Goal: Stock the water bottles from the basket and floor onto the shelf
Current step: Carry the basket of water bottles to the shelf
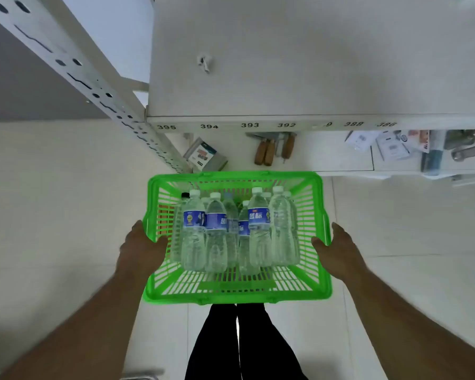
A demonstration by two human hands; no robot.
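A bright green plastic basket [237, 293] is in front of me, just below a white shelf [313, 78]. Several clear water bottles [259, 231] with white caps and blue labels stand upright inside it. My left hand [141, 246] grips the basket's left rim, thumb inside the wall. My right hand [340, 249] grips the right rim the same way. The white shelf's top surface is bare except for a small white clip [205, 63]. Its front edge carries number tags from 395 down to 386.
A perforated white upright post [93, 86] slants down on the left of the shelf. A lower shelf holds a packaged item [205, 156], wooden-handled tools [274, 149] and several packets and metal handles [412, 145]. Pale floor tiles lie around my legs [239, 344].
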